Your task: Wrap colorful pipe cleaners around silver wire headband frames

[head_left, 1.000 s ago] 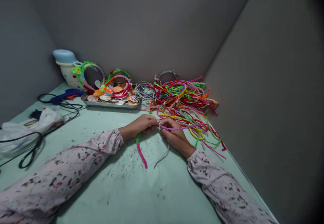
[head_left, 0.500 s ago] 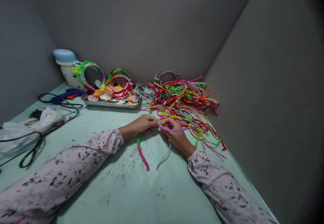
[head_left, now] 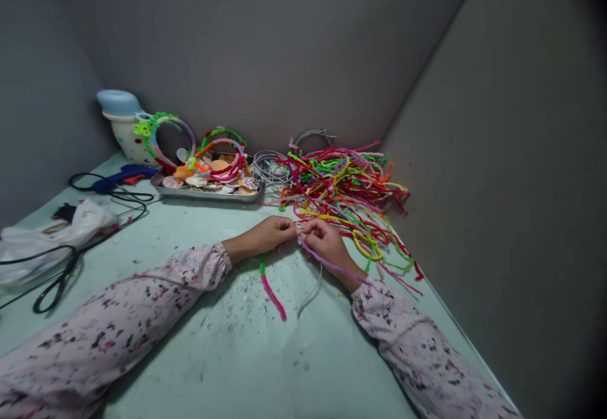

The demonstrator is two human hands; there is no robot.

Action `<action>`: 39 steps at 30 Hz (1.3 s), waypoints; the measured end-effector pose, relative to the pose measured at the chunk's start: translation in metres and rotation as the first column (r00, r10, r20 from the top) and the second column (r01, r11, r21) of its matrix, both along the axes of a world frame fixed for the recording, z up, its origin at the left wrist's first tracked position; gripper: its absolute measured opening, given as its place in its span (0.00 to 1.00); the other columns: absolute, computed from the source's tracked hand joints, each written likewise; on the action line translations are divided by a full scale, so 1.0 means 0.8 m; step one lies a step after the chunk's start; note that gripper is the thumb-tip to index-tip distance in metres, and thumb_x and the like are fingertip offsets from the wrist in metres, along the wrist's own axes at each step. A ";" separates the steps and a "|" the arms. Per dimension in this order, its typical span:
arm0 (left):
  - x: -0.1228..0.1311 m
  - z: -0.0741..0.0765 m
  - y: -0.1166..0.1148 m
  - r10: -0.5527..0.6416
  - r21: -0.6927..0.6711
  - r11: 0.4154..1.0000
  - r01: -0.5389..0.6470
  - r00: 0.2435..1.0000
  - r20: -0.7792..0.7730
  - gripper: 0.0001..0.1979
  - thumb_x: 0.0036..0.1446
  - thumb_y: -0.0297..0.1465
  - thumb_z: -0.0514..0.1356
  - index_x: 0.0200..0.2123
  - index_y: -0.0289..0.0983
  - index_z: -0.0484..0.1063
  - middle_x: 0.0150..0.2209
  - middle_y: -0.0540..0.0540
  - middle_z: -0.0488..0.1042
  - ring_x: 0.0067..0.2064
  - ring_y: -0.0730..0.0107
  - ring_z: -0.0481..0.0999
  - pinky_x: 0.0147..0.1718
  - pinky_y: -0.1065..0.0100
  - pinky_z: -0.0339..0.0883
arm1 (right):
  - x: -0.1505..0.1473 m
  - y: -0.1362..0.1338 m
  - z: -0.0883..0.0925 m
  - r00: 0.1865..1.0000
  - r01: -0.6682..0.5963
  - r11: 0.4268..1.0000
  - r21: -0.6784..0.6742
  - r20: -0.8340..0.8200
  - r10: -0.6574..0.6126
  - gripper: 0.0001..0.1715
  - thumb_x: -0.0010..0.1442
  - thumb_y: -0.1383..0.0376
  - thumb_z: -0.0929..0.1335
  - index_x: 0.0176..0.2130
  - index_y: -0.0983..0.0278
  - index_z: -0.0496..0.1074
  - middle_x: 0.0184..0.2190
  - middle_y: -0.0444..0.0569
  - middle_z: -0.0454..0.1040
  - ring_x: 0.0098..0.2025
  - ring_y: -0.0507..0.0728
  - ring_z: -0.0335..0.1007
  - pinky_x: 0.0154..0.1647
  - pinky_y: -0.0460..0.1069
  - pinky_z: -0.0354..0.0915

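A thin metal band (head_left: 317,286) lies low on the green table (head_left: 237,362), just in front of the person. Its upper end is caught between the two hands, where a purple pipe cleaner (head_left: 332,264) meets it. The left hand (head_left: 272,232) pinches that joint with curled fingers, and the right hand (head_left: 327,245) pinches the purple stem right against it, the loose length trailing back over the wrist. A pink-and-green pipe cleaner (head_left: 272,292) hangs below the left hand. It looks to me like winding, early on, with most of the band bare. Another turn would call for a tight pull while the left hand keeps the start from slipping. Just beyond the hands is a bright heap of pipe cleaners (head_left: 341,185), with a tray (head_left: 203,194) of shells and wrapped bands to its left.
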State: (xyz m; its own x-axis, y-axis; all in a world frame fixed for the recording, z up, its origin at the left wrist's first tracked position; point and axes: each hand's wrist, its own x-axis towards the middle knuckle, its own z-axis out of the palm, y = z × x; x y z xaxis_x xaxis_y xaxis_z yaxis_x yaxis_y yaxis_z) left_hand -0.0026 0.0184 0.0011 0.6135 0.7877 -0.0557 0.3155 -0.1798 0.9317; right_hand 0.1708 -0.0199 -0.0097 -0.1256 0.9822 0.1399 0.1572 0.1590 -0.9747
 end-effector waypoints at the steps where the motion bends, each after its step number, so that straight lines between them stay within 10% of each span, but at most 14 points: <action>1: 0.000 0.000 -0.001 -0.004 0.014 1.000 0.004 1.000 -0.007 0.19 0.55 0.46 0.54 0.24 0.36 0.63 0.17 0.54 0.62 0.18 0.78 0.59 0.19 0.75 0.51 | -0.001 -0.001 0.002 1.000 -0.002 1.000 -0.008 -0.008 0.002 0.07 0.49 0.63 0.68 0.28 0.62 0.64 0.17 0.36 0.63 0.17 0.49 0.57 0.18 0.44 0.53; 21: 0.000 -0.001 -0.003 -0.029 0.095 0.995 0.027 0.999 0.022 0.14 0.57 0.41 0.53 0.28 0.35 0.66 0.19 0.54 0.62 0.20 0.76 0.61 0.21 0.75 0.54 | -0.001 -0.002 0.005 0.999 -0.014 1.000 -0.027 -0.041 0.013 0.05 0.48 0.66 0.66 0.29 0.62 0.63 0.17 0.35 0.57 0.17 0.48 0.52 0.18 0.44 0.49; 39: 0.003 0.007 -0.010 -0.004 0.474 0.879 0.049 0.995 -0.096 0.11 0.60 0.32 0.50 0.34 0.34 0.71 0.30 0.49 0.72 0.31 0.72 0.67 0.33 0.72 0.59 | 0.001 -0.001 0.007 0.996 -0.048 0.997 -0.063 -0.076 0.043 0.04 0.48 0.67 0.64 0.30 0.62 0.63 0.15 0.35 0.62 0.15 0.47 0.55 0.15 0.42 0.51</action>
State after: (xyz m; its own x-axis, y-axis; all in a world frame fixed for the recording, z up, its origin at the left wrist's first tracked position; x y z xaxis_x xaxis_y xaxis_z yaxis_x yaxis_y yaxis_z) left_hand -0.0001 0.0101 0.0067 0.6451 0.7162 0.2662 0.3816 -0.6038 0.6998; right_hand 0.1717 -0.0206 -0.0042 -0.1623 0.9829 0.0869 0.0778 0.1006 -0.9919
